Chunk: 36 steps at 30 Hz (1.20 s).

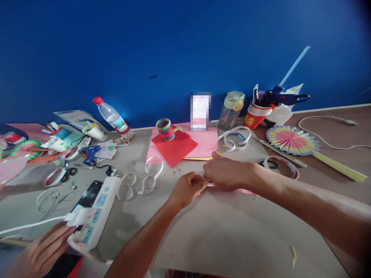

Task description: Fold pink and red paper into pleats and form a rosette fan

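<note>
My left hand [188,188] is closed in a pinch at the middle of the table, with thumb and forefinger pressed together. Close beside it on the right, my right hand [224,172] is closed too. Between the fingertips of both hands shows the end of a small white strip [210,184]; its material and full length are hidden. A bit of pink paper [246,191] pokes out below my right wrist. Just beyond the hands, a red paper square [176,146] lies over pink sheets [207,143], and a roll of patterned tape [166,130] stands on the red paper.
Curled white strips [150,181] lie left of my hands. A power strip [101,210] is further left, near another person's hand [50,249]. Behind stand a phone [200,112], a clear bottle [231,110] and red cups [256,115]. A paper fan [292,141] lies right.
</note>
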Available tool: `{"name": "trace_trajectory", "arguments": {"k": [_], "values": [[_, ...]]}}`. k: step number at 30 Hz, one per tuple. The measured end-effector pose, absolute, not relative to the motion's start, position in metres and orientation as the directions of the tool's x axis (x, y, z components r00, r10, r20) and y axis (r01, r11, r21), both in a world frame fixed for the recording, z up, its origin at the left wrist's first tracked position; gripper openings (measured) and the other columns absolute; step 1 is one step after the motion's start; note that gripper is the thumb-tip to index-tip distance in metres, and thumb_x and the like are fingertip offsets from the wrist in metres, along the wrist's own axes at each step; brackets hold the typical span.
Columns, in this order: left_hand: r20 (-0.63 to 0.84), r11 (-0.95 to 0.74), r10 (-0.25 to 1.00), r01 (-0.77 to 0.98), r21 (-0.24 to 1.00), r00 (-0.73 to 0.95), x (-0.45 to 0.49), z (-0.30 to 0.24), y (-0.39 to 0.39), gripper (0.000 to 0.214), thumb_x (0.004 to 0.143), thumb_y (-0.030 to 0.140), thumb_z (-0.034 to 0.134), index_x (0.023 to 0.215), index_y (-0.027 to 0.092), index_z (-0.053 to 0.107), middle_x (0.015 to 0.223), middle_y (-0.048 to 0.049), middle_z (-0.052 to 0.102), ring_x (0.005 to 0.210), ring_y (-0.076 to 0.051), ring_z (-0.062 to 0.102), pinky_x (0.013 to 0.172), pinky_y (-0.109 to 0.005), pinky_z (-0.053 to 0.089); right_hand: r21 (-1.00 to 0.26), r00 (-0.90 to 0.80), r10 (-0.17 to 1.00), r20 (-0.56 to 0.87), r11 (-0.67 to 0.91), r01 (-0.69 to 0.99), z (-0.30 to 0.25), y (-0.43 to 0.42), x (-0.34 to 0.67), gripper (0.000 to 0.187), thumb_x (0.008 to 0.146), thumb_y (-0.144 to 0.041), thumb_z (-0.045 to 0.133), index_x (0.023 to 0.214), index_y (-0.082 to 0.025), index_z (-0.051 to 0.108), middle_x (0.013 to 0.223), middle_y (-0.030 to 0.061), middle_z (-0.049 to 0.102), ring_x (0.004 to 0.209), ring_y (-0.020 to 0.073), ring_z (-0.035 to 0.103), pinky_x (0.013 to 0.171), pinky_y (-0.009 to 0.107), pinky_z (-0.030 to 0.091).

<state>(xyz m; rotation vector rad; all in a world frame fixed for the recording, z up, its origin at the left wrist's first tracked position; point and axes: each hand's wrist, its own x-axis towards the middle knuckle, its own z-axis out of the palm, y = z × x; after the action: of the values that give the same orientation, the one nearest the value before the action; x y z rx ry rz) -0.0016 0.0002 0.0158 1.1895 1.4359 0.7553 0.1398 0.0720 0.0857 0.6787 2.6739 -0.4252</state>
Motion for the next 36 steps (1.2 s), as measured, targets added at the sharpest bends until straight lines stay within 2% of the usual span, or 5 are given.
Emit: {"name": "trace_trajectory", "arguments": {"k": [8,12,16,21,36], "values": [[-0.273,0.251,0.960,0.248,0.936,0.057,0.000,0.010,0.002,0.014,0.075,0.030,0.058,0.068,0.019,0.053,0.051,0.0062,0.049,0.048,-0.008,0.042,0.047,-0.020,0.030,-0.117,-0.839,0.387,-0.382,0.881,0.459,0.077,0.085,0.140,0.015,0.069,-0.003,0.057,0.061,-0.015,0.063,0.062,0.0034,0.061,0.063,0.0139,0.052,0.081,0.037,0.027],[-0.325,0.321,0.946,0.111,0.941,0.020,0.000,0.011,0.004,0.015,0.074,0.029,0.057,0.064,0.019,0.051,0.048,0.0054,0.053,0.050,-0.010,0.052,0.060,-0.024,0.044,-0.023,-0.845,0.533,-0.043,0.845,0.534,0.076,0.078,0.150,0.013,0.078,-0.010,0.052,0.079,-0.013,0.065,0.086,0.0113,0.063,0.080,0.0208,0.055,0.079,0.036,0.028],[-0.412,0.406,0.911,-0.123,0.906,-0.027,0.001,0.012,0.006,0.015,0.071,0.029,0.060,0.068,0.018,0.051,0.052,0.0039,0.060,0.056,-0.012,0.059,0.071,-0.031,0.051,-0.324,-0.609,0.748,0.264,0.664,0.674,0.069,0.050,0.162,0.019,0.087,-0.015,0.043,0.086,-0.014,0.062,0.082,0.0082,0.062,0.075,0.0175,0.054,0.071,0.030,0.030],[-0.375,0.352,0.922,-0.202,0.914,-0.090,0.005,0.009,0.006,0.020,0.071,0.032,0.066,0.070,0.017,0.054,0.058,0.0037,0.061,0.060,-0.012,0.062,0.070,-0.029,0.050,-0.697,-0.338,0.912,0.231,0.397,0.597,0.033,0.017,0.156,0.016,0.083,-0.012,0.046,0.077,-0.017,0.061,0.076,0.0040,0.062,0.065,0.0130,0.053,0.060,0.023,0.034],[-0.165,0.179,0.975,0.083,0.980,-0.147,0.013,0.020,-0.005,0.015,0.077,0.026,0.063,0.069,0.017,0.055,0.059,0.0042,0.060,0.057,-0.009,0.057,0.055,-0.018,0.043,-0.639,-0.206,0.875,0.439,0.465,0.613,0.008,0.009,0.139,0.018,0.083,-0.013,0.048,0.070,-0.017,0.059,0.063,0.0024,0.059,0.059,0.0137,0.052,0.061,0.025,0.035]]}}
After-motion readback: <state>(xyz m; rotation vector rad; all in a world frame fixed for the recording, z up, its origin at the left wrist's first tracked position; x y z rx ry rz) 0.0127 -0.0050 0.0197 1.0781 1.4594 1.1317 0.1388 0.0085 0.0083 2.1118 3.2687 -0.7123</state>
